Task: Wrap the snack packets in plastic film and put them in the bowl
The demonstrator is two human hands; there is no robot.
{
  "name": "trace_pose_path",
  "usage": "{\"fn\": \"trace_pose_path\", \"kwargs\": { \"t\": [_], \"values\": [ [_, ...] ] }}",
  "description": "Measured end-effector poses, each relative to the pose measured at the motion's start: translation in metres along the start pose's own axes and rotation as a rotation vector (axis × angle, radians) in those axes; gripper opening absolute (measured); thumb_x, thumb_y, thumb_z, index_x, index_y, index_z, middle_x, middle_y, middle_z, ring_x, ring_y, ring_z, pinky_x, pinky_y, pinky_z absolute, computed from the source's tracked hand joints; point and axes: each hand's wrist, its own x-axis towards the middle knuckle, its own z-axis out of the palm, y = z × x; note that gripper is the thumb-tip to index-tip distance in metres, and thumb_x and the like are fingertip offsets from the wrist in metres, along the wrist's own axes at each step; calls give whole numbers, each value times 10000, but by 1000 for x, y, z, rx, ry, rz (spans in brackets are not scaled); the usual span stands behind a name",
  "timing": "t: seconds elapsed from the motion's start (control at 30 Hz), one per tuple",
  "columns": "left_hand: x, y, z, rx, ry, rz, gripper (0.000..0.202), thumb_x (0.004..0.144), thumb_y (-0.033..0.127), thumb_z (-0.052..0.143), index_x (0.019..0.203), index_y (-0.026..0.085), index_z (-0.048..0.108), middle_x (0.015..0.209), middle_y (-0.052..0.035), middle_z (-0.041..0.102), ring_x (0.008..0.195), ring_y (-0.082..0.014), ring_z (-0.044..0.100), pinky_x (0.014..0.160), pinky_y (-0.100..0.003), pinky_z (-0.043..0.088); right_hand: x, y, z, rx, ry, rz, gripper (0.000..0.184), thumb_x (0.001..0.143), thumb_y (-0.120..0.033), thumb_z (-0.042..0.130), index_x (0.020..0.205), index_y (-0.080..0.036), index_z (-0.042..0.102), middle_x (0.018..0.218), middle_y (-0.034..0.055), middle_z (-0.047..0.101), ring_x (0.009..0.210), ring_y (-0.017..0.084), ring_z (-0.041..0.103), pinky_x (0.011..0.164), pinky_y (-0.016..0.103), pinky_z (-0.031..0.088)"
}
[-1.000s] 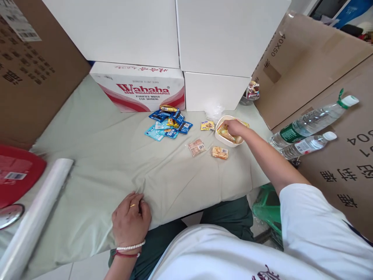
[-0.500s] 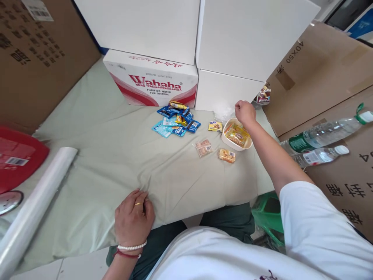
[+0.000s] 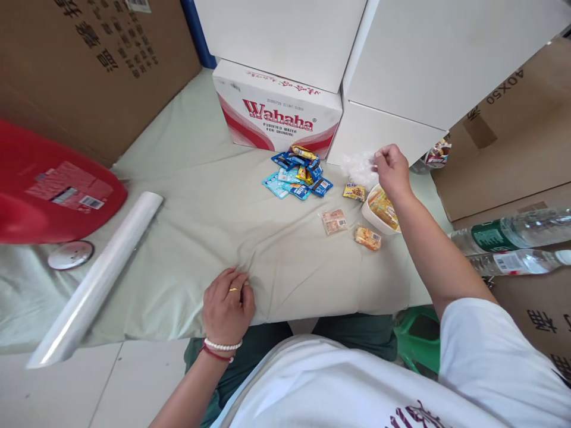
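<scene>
Near the white box, my right hand is closed in a pinch on a crumpled clear plastic bag. Just below that hand stands a white bowl holding a yellow snack pack, partly hidden by my forearm. Left of the bowl lie a small yellow packet, a clear-wrapped pinkish snack and a wrapped golden pastry. My left hand rests palm down on the cloth at the table's front edge, fingers loosely bent, holding nothing.
Blue and yellow snack packets are piled before a Wahaha carton. A plastic film roll, a round lid and a red container occupy the left. Water bottles and cartons flank the right, beside a green stool.
My right hand has risen slightly from the bowl, and more of the clear plastic shows beside it. The view has swung left. My left hand stays on the cloth.
</scene>
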Motion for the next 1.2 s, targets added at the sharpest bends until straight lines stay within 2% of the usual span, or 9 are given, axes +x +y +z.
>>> {"fn": "trace_pose_path", "kwargs": {
  "t": [0.17,0.27,0.37,0.43,0.53,0.7,0.83,1.03,1.2],
  "values": [
    [12,23,-11,-293,38,-241,181,972,346,594,1032,200,681,1101,-114,669,1165,-270,646,1041,-478,520,-116,-21,14,495,-124,276,383,891,-609,669,916,-265,504,763,-34,571,646,155,566,609,278,458],
    [28,53,-11,-868,-62,-536,387,981,568,568,1185,244,625,1249,-105,621,1122,-244,668,903,-415,583,-186,-28,34,689,-257,445,457,792,-648,747,896,-256,535,774,-16,618,654,170,594,597,294,480],
    [44,83,0,-1474,-338,-817,624,879,791,566,1265,303,600,1329,-94,629,1116,-264,690,844,-424,606,-237,-31,56,792,-330,591,470,736,-631,794,876,-258,544,707,-38,587,569,148,530,535,281,452],
    [48,99,11,-1632,-556,-894,755,758,831,689,1275,284,630,1278,-100,670,1026,-261,707,795,-409,602,-258,-29,67,754,-301,611,437,770,-623,761,863,-266,527,654,-60,530,516,133,448,487,269,394],
    [40,110,25,-1527,-676,-887,670,597,557,960,1116,209,718,1053,-61,730,847,-186,692,742,-318,554,-269,-20,69,631,-111,496,376,885,-614,658,871,-273,501,645,-64,503,536,138,439,513,269,397],
    [22,102,30,-1342,-570,-967,432,607,393,974,829,170,678,696,34,643,611,-90,579,608,-234,439,-278,0,47,576,61,406,405,923,-663,612,897,-273,507,727,-40,571,638,150,539,595,276,472],
    [20,93,24,-1352,-497,-987,412,694,463,916,810,190,630,704,49,604,625,-79,555,613,-226,444,-293,5,33,658,-19,437,410,900,-649,683,894,-264,543,687,-46,586,555,126,492,506,249,408],
    [23,85,20,-1398,-412,-1022,371,705,441,881,796,218,599,795,12,645,706,-113,592,660,-252,489,-297,-6,9,871,-151,484,416,846,-620,758,887,-262,550,1142,41,727,494,78,453,435,256,338],
    [29,83,12,-1401,-411,-897,363,707,430,882,821,224,605,1066,-36,712,978,-191,665,857,-344,534,-287,-4,-4,936,-200,495,472,781,-642,795,840,-261,523,1009,18,724,469,67,368,467,263,357]
  ]
}}
